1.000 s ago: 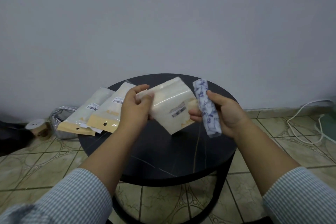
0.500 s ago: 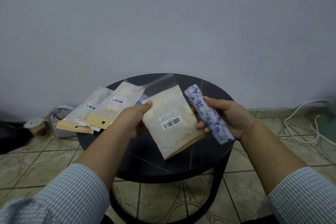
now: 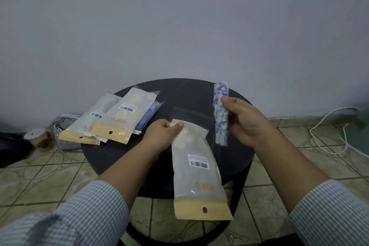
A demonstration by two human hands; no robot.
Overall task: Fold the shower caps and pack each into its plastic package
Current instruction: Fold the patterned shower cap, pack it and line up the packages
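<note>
My left hand [image 3: 162, 136] pinches the top corner of a cream plastic package [image 3: 196, 173] with a barcode label, which hangs lengthwise toward me over the front of the round black table [image 3: 235, 162]. To its right, my right hand [image 3: 244, 124] grips a folded blue-and-white shower cap [image 3: 220, 114], held upright as a narrow strip. Two filled packages [image 3: 121, 118] [image 3: 91, 124] lie on the table's left side. A third package with a blue cap [image 3: 148, 117] peeks out beside them.
On the tiled floor left of the table sit a silvery bag [image 3: 61, 134] and a tape roll [image 3: 37, 138]. A white cable [image 3: 327, 126] runs along the floor at the right. A plain grey wall stands close behind the table.
The package swung from slanted across my hands to hanging lengthwise from my left hand. My right hand moved the folded cap up and to the right, now upright.
</note>
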